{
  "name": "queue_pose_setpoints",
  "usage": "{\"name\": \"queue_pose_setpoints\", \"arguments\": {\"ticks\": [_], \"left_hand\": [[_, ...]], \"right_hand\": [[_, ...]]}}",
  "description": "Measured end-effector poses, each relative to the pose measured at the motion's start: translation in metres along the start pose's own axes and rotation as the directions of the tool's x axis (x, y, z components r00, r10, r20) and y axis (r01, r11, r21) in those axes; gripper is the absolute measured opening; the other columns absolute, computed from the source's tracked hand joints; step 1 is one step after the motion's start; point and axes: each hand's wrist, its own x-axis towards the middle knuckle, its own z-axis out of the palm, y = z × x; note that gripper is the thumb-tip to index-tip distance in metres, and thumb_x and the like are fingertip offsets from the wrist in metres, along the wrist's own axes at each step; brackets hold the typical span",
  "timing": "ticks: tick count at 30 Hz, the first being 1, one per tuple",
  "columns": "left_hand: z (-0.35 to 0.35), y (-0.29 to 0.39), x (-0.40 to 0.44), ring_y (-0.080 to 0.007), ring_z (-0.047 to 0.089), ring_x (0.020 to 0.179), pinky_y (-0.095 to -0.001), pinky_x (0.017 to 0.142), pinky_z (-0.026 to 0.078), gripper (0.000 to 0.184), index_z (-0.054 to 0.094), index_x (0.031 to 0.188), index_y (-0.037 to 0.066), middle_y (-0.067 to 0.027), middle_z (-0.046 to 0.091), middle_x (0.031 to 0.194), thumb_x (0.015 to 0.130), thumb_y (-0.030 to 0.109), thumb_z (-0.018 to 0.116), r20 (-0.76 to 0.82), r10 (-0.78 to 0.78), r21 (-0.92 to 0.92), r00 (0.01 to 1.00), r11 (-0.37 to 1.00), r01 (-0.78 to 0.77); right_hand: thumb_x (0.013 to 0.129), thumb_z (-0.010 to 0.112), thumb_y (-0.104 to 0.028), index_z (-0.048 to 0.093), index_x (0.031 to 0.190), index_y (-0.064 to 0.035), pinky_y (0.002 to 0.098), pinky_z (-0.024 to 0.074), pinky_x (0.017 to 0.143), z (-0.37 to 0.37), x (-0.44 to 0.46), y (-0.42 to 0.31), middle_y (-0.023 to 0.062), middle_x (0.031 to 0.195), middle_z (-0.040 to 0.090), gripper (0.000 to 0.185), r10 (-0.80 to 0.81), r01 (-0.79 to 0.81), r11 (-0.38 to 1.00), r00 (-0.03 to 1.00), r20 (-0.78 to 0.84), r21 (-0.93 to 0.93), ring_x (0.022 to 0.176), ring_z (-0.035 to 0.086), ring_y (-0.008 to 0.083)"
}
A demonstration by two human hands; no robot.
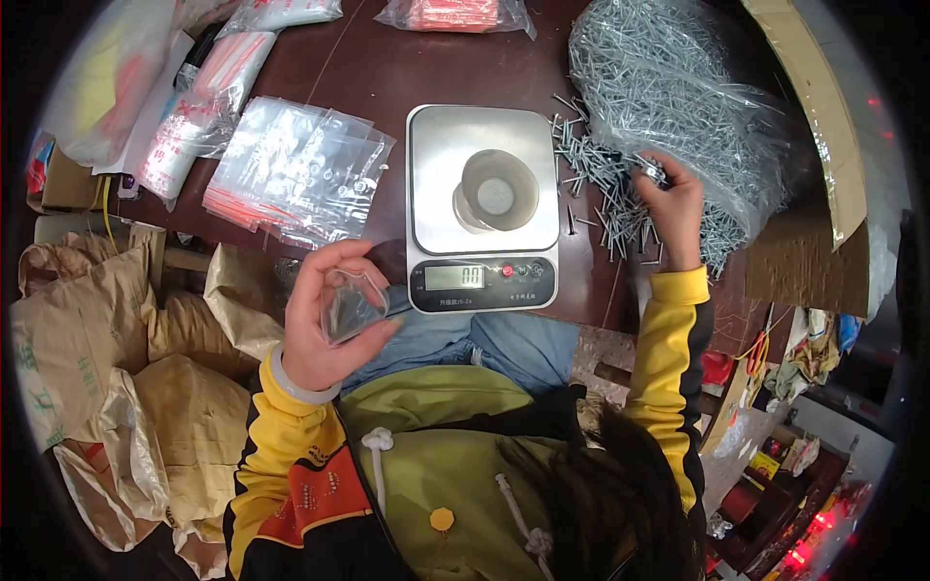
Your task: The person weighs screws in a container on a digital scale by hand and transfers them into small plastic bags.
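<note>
In my left hand (334, 320), thumb and fingers curl around a small clear plastic bag (355, 308) with its mouth spread open. My right hand (673, 205) is at the loose pile of silver screws (620, 208), its fingers closed on a few of them. That pile spills from a large clear plastic bag of screws (668, 87). Between my hands stands a digital scale (426, 218), its display reading 0.0. A round grey cup (496, 192) rests on the steel pan, and its bottom is visible.
Flat zip bags with red edges (295, 169) lie stacked left of the scale. Wrapped packs (208, 116) sit behind them, and another pack (455, 14) is at the back. A cardboard flap (819, 107) borders the screws. Brown paper sacks (174, 407) fill the lower left.
</note>
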Motion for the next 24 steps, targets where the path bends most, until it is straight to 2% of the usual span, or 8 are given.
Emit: {"name": "queue_pose_setpoints", "arguments": {"ticks": [2,3,6,9,16,18,22,24], "left_hand": [[0.0,-0.002,0.0,-0.0141,0.055,0.087,-0.0281,0.082,0.044,0.068,0.041,0.131,-0.002,-0.0083,0.057,0.098,0.072,0.003,0.074,0.013,0.007,0.002,1.0,1.0,-0.007],[0.0,-0.003,0.001,-0.0141,0.055,0.087,-0.028,0.082,0.044,0.068,0.041,0.131,-0.002,-0.0083,0.057,0.098,0.072,0.003,0.074,0.015,0.006,-0.003,1.0,1.0,-0.006],[0.001,-0.003,0.0,-0.014,0.054,0.088,-0.0278,0.082,0.044,0.069,0.04,0.132,-0.002,-0.0084,0.056,0.098,0.072,0.003,0.074,0.022,0.001,-0.013,1.0,1.0,-0.001],[0.001,-0.003,0.0,-0.0133,0.054,0.087,-0.0272,0.081,0.044,0.069,0.04,0.132,-0.001,-0.0081,0.056,0.099,0.071,0.0,0.074,0.038,0.015,-0.016,0.999,1.0,-0.014],[-0.001,-0.003,-0.002,-0.0123,0.053,0.086,-0.0267,0.08,0.045,0.071,0.041,0.132,0.0,-0.0077,0.057,0.101,0.07,-0.005,0.075,0.051,0.037,-0.014,0.998,0.999,-0.037],[-0.002,-0.003,-0.002,-0.0125,0.053,0.086,-0.0269,0.08,0.045,0.071,0.041,0.132,0.0,-0.0078,0.057,0.101,0.07,-0.005,0.075,0.054,0.044,-0.014,0.998,0.999,-0.043],[-0.005,-0.006,-0.003,-0.0128,0.053,0.086,-0.0269,0.08,0.045,0.071,0.04,0.132,-0.001,-0.0079,0.057,0.101,0.071,-0.005,0.075,0.045,0.041,-0.014,0.998,0.999,-0.041],[-0.005,-0.006,-0.003,-0.0132,0.054,0.087,-0.027,0.081,0.044,0.07,0.04,0.132,-0.001,-0.008,0.057,0.1,0.071,-0.002,0.074,0.027,0.021,-0.015,0.999,1.0,-0.021]], "right_hand": [[0.077,0.07,-0.003,0.071,0.101,-0.0013,0.0228,0.0469,0.069,-0.008,0.002,-0.01,0.0022,0.085,0.069,0.025,0.055,-0.07,0.976,0.995,0.079,0.208,0.074,0.057,0.0075],[0.079,0.07,-0.004,0.07,0.102,0.0017,0.0206,0.0466,0.066,-0.014,0.003,-0.018,-0.0006,0.086,0.068,0.023,0.121,-0.144,0.976,0.982,0.142,0.163,0.073,0.056,0.0054],[0.078,0.07,-0.003,0.071,0.101,0.0011,0.0207,0.0464,0.063,-0.016,0.0,-0.052,-0.0018,0.082,0.067,0.023,0.041,-0.067,0.992,0.974,0.222,0.111,0.07,0.056,0.0046],[0.075,0.07,-0.001,0.071,0.099,0.0005,0.0237,0.0477,0.062,-0.003,-0.002,-0.087,0.0014,0.084,0.069,0.025,-0.115,0.038,0.973,0.933,0.34,0.226,0.071,0.058,0.0068],[0.066,0.074,-0.005,0.07,0.097,-0.0028,0.0397,0.0512,0.077,0.05,-0.018,-0.147,0.0174,0.091,0.066,0.032,-0.502,0.494,0.856,0.721,0.478,0.153,0.08,0.062,0.0386],[0.069,0.075,-0.006,0.071,0.099,-0.0041,0.0378,0.0532,0.072,0.055,-0.024,-0.147,0.0168,0.098,0.066,0.03,-0.567,0.568,0.813,0.726,0.388,0.125,0.082,0.064,0.0337],[0.075,0.075,0.0,0.071,0.101,-0.0051,0.0274,0.0537,0.07,0.021,-0.033,-0.147,0.0091,0.103,0.068,0.027,-0.382,0.367,0.924,0.866,0.322,0.108,0.086,0.066,0.0157],[0.074,0.077,0.0,0.071,0.098,-0.0039,0.0253,0.0517,0.068,0.002,-0.039,-0.131,0.0082,0.103,0.067,0.025,-0.216,0.228,0.974,0.931,0.296,-0.009,0.083,0.065,0.0145]]}}
